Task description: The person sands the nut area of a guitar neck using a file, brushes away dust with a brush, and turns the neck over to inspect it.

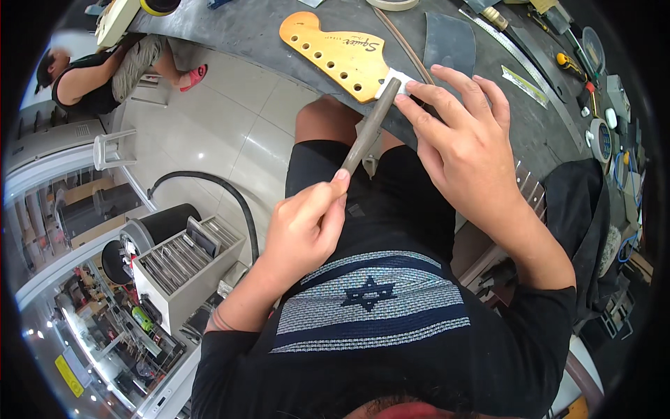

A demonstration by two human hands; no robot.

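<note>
A light wooden guitar headstock (331, 52) with a row of round holes lies over the near edge of the dark workbench. A white wrap or piece (393, 75) covers the neck where it meets the headstock. My left hand (310, 220) is closed around the near end of a long grey-brown file (370, 133), whose far tip lies over the white piece. My right hand (464, 133) stretches out over the neck, fingers apart, with two fingertips touching the white piece beside the file's tip. The fretted neck (530, 188) emerges past my right wrist; the middle stretch is hidden under the hand.
On the workbench (230, 24) lie a thin brown stick (405, 45), a dark sheet (450, 42), a metal ruler (520, 66) and a yellow-handled screwdriver (571, 66). A seated person (105, 77) is at the far left. A black hose (241, 202) and a box of flat items (185, 258) stand below.
</note>
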